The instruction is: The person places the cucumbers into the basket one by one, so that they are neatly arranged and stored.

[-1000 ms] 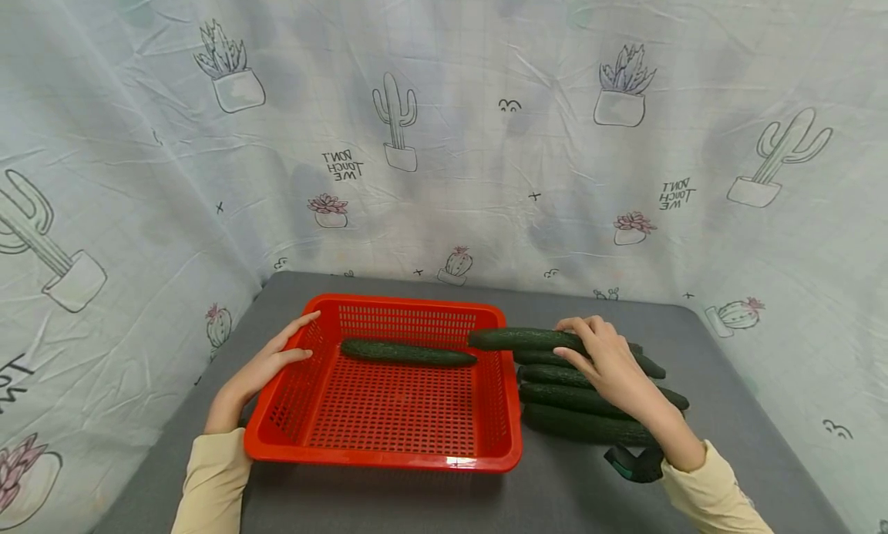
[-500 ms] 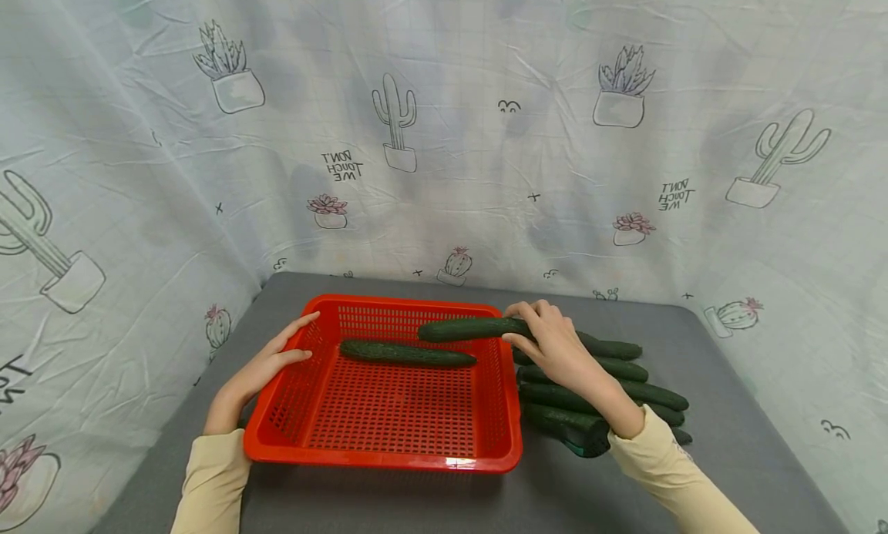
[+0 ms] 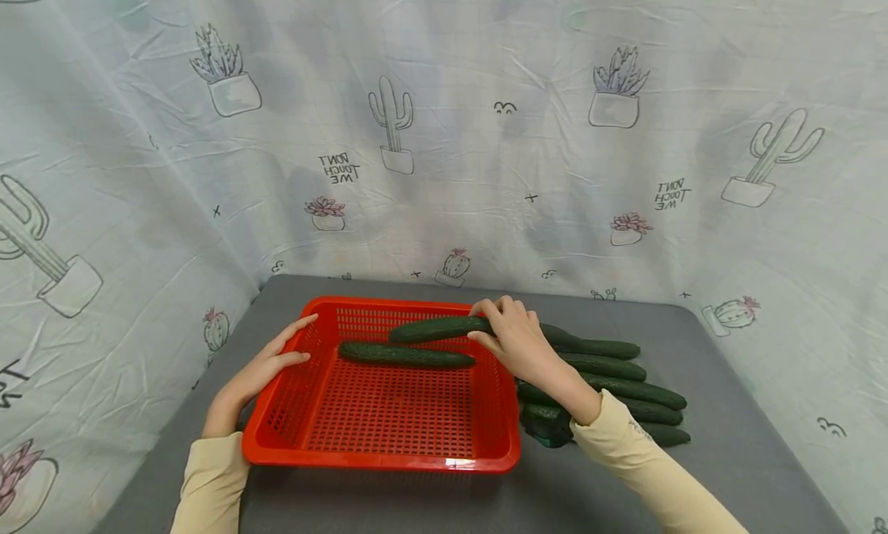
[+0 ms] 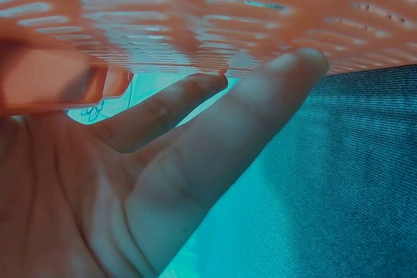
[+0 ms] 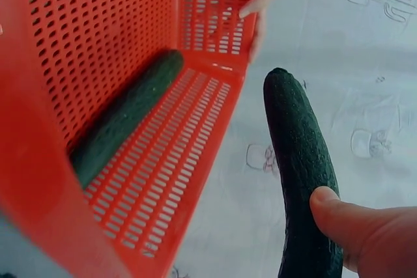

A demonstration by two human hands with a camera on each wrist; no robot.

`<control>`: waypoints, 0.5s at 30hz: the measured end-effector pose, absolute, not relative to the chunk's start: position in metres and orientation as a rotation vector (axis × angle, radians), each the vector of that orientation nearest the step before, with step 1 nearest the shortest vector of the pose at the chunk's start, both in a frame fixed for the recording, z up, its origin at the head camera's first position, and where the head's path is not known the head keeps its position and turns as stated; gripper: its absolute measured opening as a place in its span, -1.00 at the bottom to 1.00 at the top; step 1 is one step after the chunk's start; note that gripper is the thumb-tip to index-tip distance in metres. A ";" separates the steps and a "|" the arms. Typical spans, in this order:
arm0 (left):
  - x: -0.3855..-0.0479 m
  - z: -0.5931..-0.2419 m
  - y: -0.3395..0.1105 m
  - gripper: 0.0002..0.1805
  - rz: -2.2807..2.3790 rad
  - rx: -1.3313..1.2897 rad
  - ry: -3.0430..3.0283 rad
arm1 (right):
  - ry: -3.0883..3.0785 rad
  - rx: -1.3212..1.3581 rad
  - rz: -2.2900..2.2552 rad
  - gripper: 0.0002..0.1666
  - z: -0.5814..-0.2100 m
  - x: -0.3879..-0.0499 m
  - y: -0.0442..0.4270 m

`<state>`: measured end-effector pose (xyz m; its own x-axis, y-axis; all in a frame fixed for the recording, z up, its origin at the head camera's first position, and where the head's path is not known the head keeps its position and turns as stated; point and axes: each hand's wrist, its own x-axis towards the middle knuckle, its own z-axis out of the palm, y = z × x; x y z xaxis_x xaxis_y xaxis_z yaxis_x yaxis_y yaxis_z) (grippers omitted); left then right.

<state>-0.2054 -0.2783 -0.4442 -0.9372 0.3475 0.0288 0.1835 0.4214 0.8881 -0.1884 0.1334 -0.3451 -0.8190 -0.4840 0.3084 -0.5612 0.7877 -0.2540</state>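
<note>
Backdrop: pale curtain [image 3: 472,156] hung behind and at both sides; printed with potted cactuses, succulents and mirrored lettering.
Table: grey top [image 3: 728,418]; the basket and the loose cucumbers rest on it.
Basket: red plastic basket [image 3: 381,462], slotted walls and a holed floor; it sits left of the loose cucumbers.
Loose cucumbers: at least five dark green cucumbers [image 3: 610,366] side by side just right of the basket; partly hidden by the right arm, so I cannot tell the exact number.
Sleeves: pale yellow left sleeve [image 3: 211,472] and right sleeve [image 3: 645,465], both ending near the wrists.
Held cucumber: raised cucumber [image 3: 433,329], one end over the back right part of the basket; clear of the wall in the right wrist view.
Cucumber inside: single cucumber [image 3: 405,356], lying crosswise on the basket floor, near the back wall.
Right hand: right hand [image 3: 515,341] grips the raised cucumber, thumb on its near side.
Left hand: left hand [image 3: 260,371] holds the basket's left rim; some fingers reach over it, others touch the outer wall.
</note>
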 end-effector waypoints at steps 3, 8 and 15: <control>-0.205 -0.444 -0.279 -0.33 1.538 0.470 2.511 | -2.767 0.818 0.482 -0.65 -0.345 -0.189 0.124; -0.205 -0.444 -0.279 -0.33 1.546 0.479 2.507 | -2.788 0.827 0.458 -0.66 -0.346 -0.192 0.110; -0.206 -0.445 -0.279 -0.33 1.546 0.500 2.507 | -2.848 0.826 0.451 -0.66 -0.350 -0.198 0.094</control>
<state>-0.2056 -0.2794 -0.4455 -0.9325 0.3585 0.0433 0.1997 0.4121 0.8890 -0.1981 0.0937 -0.3500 -0.8390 -0.4989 0.2172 -0.5416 0.8042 -0.2449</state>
